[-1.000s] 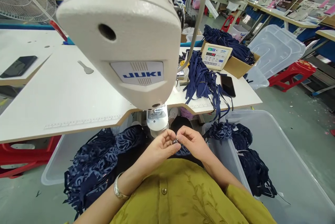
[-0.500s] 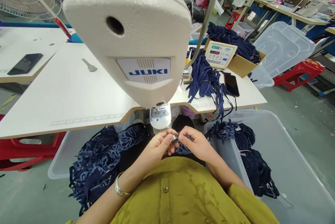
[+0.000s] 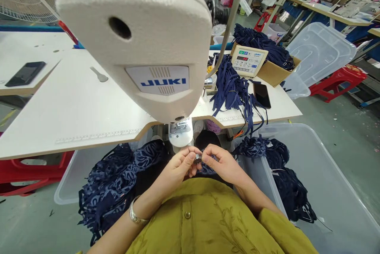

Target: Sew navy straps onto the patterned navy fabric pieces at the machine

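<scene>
My left hand (image 3: 184, 162) pinches a small round metal bobbin case (image 3: 197, 159) between thumb and fingers, just above my lap. Close against its right side is my right hand (image 3: 219, 160), thumb and forefinger pressed together; whatever they grip is too small to make out. Both hands are below the front edge of the sewing machine table, near the white lower arm (image 3: 180, 133) of the machine. Above them looms the JUKI sewing machine head (image 3: 142, 36). Dark blue patterned fabric lies on my lap, partly hidden behind my fingers.
Clear plastic bins stand at left (image 3: 67, 182) and right (image 3: 323, 159), with dark garments (image 3: 115, 182) heaped at left. On the white tabletop (image 3: 89, 115) are navy straps (image 3: 231, 84), a control panel (image 3: 248, 61), a phone (image 3: 261, 95) and a flat grey tool (image 3: 99, 74).
The bobbin case has turned slightly in my left fingers, showing more of its round face. Both hands stay nearly in place. The view has shifted a little.
</scene>
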Action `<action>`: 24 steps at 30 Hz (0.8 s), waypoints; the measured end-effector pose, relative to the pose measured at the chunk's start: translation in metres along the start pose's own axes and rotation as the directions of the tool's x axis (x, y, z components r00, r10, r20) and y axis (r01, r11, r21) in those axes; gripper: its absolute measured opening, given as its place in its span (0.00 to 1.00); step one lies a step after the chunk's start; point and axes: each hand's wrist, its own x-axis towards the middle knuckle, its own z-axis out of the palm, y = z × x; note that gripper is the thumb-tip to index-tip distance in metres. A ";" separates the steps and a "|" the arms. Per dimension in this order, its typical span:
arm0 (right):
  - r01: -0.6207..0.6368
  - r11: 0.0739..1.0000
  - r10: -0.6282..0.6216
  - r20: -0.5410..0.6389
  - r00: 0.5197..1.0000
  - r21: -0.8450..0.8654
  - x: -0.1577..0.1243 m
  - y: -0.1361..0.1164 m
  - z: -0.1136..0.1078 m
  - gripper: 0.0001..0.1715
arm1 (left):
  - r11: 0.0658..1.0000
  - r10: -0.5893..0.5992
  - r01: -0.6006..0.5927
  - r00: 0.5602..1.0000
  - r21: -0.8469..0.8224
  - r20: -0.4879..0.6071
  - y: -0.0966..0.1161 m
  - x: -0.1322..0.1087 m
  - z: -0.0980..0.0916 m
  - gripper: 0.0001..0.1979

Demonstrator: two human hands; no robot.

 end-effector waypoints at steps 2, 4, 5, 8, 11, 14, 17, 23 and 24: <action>-0.005 1.000 0.005 -0.003 1.000 -0.014 -0.001 -0.001 0.000 0.16 | 1.000 -0.001 0.001 1.000 0.002 0.000 0.000 0.000 0.000 0.19; -0.011 1.000 0.011 -0.005 1.000 -0.022 -0.001 -0.002 -0.001 0.16 | 1.000 -0.001 0.001 1.000 0.005 0.000 -0.001 -0.001 -0.001 0.19; -0.012 1.000 0.012 -0.004 1.000 -0.023 -0.001 -0.002 -0.001 0.17 | 1.000 0.000 0.000 1.000 0.007 -0.001 -0.001 -0.001 -0.001 0.18; -0.013 1.000 0.013 0.005 1.000 -0.023 -0.001 -0.001 -0.001 0.17 | 1.000 0.006 -0.006 1.000 0.015 0.000 -0.001 -0.001 -0.001 0.18; -0.006 1.000 0.006 0.004 1.000 -0.028 0.000 -0.001 -0.001 0.18 | 1.000 0.010 -0.010 1.000 0.026 0.000 -0.001 -0.001 -0.001 0.17; -0.008 0.999 0.008 0.000 1.000 -0.038 0.000 0.000 -0.001 0.18 | 0.999 0.011 -0.011 1.000 0.039 0.001 -0.001 -0.002 -0.002 0.18; -0.016 0.999 0.016 -0.005 1.000 -0.043 0.000 0.001 -0.001 0.17 | 0.999 0.011 -0.011 1.000 0.049 0.003 -0.001 -0.002 -0.002 0.18; -0.031 0.999 0.028 -0.089 0.996 -0.036 0.000 0.005 0.003 0.13 | 0.995 0.031 -0.029 0.999 0.097 -0.011 0.002 -0.003 0.000 0.21; -0.031 0.999 0.029 -0.108 0.994 -0.019 0.001 0.006 0.004 0.12 | 0.994 0.033 -0.030 0.999 0.105 -0.023 0.002 -0.003 0.001 0.22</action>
